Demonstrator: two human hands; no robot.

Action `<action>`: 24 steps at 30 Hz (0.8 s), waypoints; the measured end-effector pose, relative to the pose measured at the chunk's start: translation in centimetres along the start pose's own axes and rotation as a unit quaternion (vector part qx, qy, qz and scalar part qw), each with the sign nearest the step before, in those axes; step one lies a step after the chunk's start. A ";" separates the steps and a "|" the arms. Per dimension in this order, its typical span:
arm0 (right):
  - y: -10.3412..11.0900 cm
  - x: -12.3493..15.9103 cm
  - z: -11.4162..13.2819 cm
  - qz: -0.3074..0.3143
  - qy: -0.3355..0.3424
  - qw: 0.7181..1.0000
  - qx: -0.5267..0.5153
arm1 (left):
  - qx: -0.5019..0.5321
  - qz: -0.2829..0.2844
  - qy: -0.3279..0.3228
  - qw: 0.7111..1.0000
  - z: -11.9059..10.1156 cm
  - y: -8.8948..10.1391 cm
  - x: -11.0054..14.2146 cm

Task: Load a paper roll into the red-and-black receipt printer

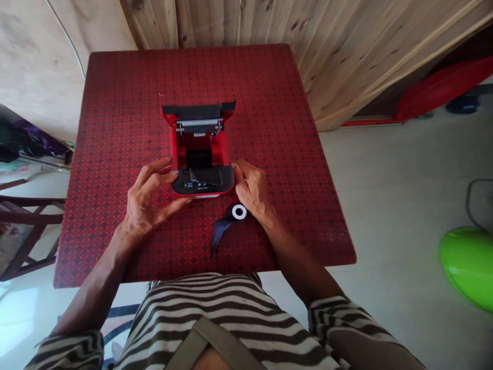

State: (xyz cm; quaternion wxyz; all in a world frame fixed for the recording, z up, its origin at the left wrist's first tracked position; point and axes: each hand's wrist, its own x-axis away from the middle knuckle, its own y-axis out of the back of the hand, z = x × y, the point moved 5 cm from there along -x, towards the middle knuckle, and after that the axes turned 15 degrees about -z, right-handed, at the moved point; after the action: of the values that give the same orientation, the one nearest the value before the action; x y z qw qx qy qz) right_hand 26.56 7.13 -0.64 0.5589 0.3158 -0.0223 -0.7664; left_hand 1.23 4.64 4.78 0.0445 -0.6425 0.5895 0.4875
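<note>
A red and black label printer (206, 180) stands on the table with its lid (198, 113) raised, so its dark inner bay shows. My left hand (148, 195) grips the left side and front edge of the printer, thumb low at the front and fingers along the side. On the other side, my right hand (250, 186) presses against the right front corner with curled fingers. Just in front of the printer lies a small roll of dark ribbon (227, 221) with a white core, its loose end trailing toward me. It touches neither the printer nor my fingers.
The table (269, 128) has a red patterned cover and stands against a wooden plank wall (246, 23). A dark wooden chair (34, 221) is at the left. On the floor to the right is a bright green object (468, 267); a red one (442, 87) is farther back.
</note>
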 end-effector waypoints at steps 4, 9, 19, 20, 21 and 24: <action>0.8 -0.5 0.3 0.002 -0.010 1.000 -0.001 | -0.001 -0.040 -0.030 0.999 -0.2 -0.4 0.4; 3.4 -3.3 4.2 -0.055 0.078 0.994 0.047 | -0.019 -0.042 -0.045 0.998 -0.2 -0.5 0.6; -6.6 -7.4 8.5 0.307 0.228 0.882 0.276 | -0.036 -0.036 -0.059 0.997 -0.4 -0.5 1.3; -7.1 -7.6 8.5 0.314 0.232 0.873 0.291 | -0.034 -0.035 -0.058 0.997 -0.4 -0.5 1.3; -7.4 -7.7 8.4 0.322 0.238 0.866 0.298 | -0.032 -0.034 -0.057 0.997 -0.4 -0.4 1.3; -7.8 -8.1 7.8 0.345 0.249 0.857 0.291 | -0.031 -0.032 -0.053 0.998 -0.5 -0.5 1.3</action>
State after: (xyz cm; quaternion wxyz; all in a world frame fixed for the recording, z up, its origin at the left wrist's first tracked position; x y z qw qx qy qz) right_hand 17.47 14.56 6.31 0.6569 0.6166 -0.2124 -0.3784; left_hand 1.68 3.57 3.93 0.0715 -0.6355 0.5500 0.5372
